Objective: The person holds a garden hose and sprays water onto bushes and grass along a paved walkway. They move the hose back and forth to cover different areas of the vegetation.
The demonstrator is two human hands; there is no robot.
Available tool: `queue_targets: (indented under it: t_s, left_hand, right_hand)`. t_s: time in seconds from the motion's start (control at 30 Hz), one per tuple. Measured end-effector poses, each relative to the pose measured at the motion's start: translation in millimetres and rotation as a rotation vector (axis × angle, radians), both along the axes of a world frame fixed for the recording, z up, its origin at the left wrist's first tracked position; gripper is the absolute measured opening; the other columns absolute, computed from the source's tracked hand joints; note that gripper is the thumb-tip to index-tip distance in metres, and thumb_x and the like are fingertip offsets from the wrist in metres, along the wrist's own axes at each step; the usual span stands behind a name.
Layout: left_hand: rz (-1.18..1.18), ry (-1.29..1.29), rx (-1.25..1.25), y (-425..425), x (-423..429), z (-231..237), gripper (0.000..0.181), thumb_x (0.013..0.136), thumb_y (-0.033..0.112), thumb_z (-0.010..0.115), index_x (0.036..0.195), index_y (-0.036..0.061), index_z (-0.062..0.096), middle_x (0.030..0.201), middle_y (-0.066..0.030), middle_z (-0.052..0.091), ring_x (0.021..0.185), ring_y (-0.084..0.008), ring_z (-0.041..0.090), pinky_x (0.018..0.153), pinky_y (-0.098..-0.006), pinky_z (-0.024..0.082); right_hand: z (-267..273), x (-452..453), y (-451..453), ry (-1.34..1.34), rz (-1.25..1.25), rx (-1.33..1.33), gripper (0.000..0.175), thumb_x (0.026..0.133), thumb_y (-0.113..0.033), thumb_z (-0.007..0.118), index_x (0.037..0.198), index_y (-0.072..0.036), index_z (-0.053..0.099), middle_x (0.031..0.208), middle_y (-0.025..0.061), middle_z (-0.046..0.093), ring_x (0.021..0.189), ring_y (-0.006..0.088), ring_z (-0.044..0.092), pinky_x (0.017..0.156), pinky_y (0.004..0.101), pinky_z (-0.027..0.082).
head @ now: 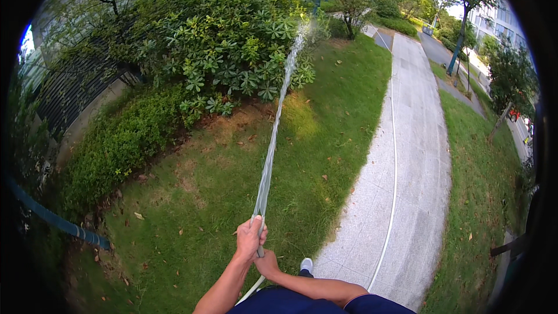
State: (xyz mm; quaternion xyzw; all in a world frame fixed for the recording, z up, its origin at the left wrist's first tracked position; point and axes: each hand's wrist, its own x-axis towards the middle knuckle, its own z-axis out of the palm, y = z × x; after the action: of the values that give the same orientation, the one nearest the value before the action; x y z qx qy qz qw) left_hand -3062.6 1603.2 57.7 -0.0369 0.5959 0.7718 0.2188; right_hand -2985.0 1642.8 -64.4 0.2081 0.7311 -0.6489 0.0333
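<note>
My left hand [250, 239] is closed round the front end of a pale garden hose [251, 288], its thumb at the mouth. Just behind and below it, my right hand [266, 263] grips the same hose. A jet of water [274, 139] leaves the mouth, reaches up and away, and breaks into spray beside a broad-leaved shrub [244, 52]. The hose passes down from my hands past my dark blue clothing. Another length of pale hose [394, 148] runs along the stone path on the right.
Grass [226, 209] with scattered dry leaves lies before me. A paved stone path [414, 174] curves ahead on the right. A low hedge [126, 144] borders the left side. A blue-wrapped trunk or pole [59, 219] leans at lower left. Trees stand beyond the path.
</note>
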Motion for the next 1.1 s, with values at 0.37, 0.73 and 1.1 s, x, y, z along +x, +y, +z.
queue_targets:
  t_s: [0.37, 0.73, 1.1]
  left_hand:
    - [0.037, 0.02, 0.018, -4, -3, 2, 0.033, 0.098, 0.031, 0.05, 0.076, 0.0062, 0.054, 0.057, -0.0006, 0.05, 0.045, -0.0067, 0.042, 0.041, -0.0214, 0.032]
    - [0.063, 0.007, 0.028, -12, -5, -1, 0.032, 0.097, 0.031, 0.052, 0.077, 0.005, 0.052, 0.057, -0.0032, 0.049, 0.044, -0.01, 0.041, 0.042, -0.0235, 0.035]
    - [0.126, 0.018, 0.003, -19, -7, 0, 0.032, 0.097, 0.03, 0.051, 0.076, 0.0056, 0.052, 0.055, -0.0031, 0.049, 0.043, -0.0099, 0.042, 0.042, -0.0233, 0.035]
  right_hand:
    - [16, -7, -1, 0.041, 0.01, -0.07, 0.019, 0.078, -0.02, 0.066, 0.079, -0.001, 0.063, 0.068, 0.0113, 0.065, 0.065, 0.0175, 0.059, 0.063, 0.0361, 0.046]
    - [14, -9, -5, 0.061, 0.038, -0.041, 0.022, 0.079, -0.021, 0.064, 0.074, 0.001, 0.062, 0.065, 0.0116, 0.063, 0.062, 0.0165, 0.058, 0.059, 0.0371, 0.045]
    - [-2, -13, -13, 0.068, 0.066, -0.072, 0.027, 0.08, -0.029, 0.067, 0.079, -0.002, 0.065, 0.065, 0.0105, 0.063, 0.062, 0.0185, 0.059, 0.06, 0.0367, 0.045]
